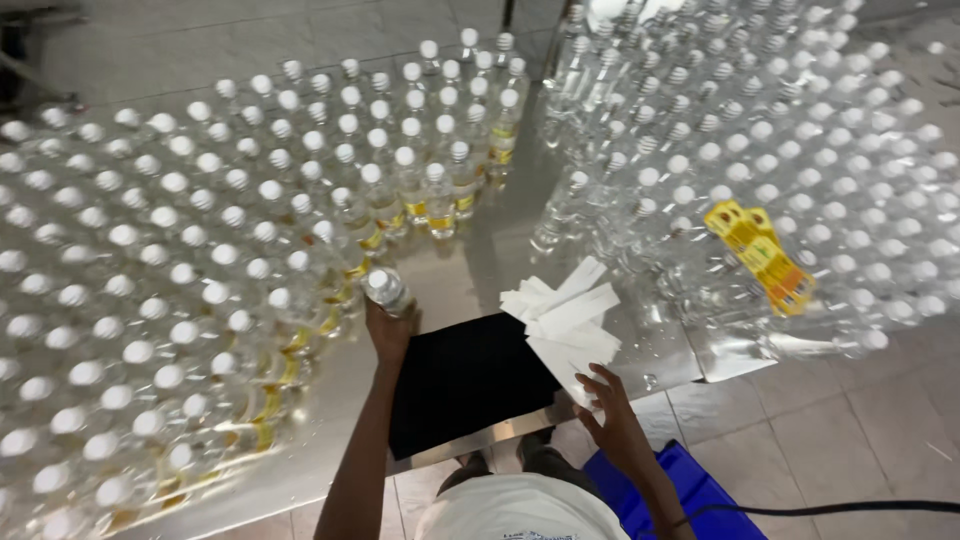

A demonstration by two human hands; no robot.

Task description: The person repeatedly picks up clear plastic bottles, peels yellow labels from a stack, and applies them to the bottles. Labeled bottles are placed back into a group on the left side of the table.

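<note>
My left hand [387, 330] grips a clear bottle with a white cap [386, 288], held tilted just above the steel table [470, 265] beside the left crowd of bottles. My right hand [610, 415] lies with spread fingers on the near edge of a loose pile of white paper strips [565, 315]. A black mat [465, 380] lies between the two hands at the table's front edge.
Several capped bottles with yellow labels [200, 270] fill the left and back of the table. Several unlabelled clear bottles [760, 130] crowd the right side, with a stack of yellow labels [762, 255] on top. A blue crate [690, 490] and a black cable [830, 510] are on the tiled floor.
</note>
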